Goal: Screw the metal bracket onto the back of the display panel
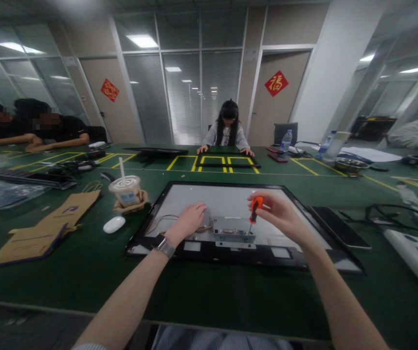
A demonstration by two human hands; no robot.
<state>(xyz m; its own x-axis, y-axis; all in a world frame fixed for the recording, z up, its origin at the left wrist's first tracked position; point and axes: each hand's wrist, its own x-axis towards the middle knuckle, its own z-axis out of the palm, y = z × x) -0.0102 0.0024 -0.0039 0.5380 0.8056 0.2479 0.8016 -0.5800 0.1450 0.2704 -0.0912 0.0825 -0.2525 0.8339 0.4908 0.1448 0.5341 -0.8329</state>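
A screen panel (227, 194) with a black frame and pale grey back lies flat on the table before me. Near its front edge sits a metal bracket box (232, 237) with connector ports. My right hand (276, 211) grips an orange and black screwdriver (256, 206) by its handle, thumb and fingers around it. The shaft points down, its tip at the right part of the bracket. My left hand (190, 221) lies on the panel left of the bracket, fingers stretched out, beside thin cables (204, 228). A watch is on that wrist.
Left of the panel are a drink cup with straw (124, 189), a white mouse (114, 224) and brown paper bags (48, 228). On the right lie a black phone (340, 227) and a white device (413, 255). A person opposite touches another black frame (227, 165).
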